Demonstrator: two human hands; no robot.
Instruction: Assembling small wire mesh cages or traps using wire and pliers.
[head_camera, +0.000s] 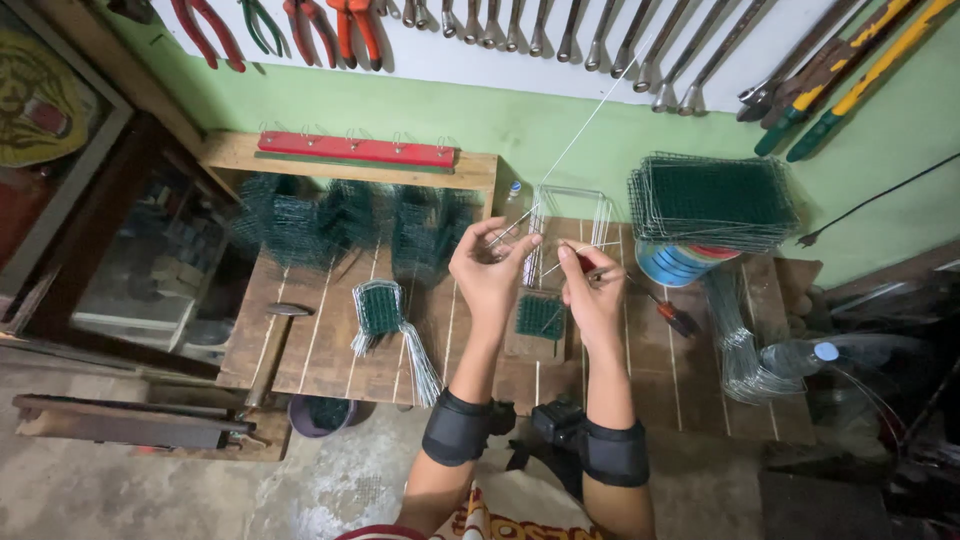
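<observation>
Hands raised over wooden workbench (330, 350): left hand (488, 270) and right hand (592, 290) both pinch thin wire (600, 105) between fingertips; green mesh piece (540, 315) lies just below them.

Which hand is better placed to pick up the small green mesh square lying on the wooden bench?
Right, probably. The right hand hovers nearest the small green mesh square, just beside it; the left hand is higher, pinching thin wire.
</observation>
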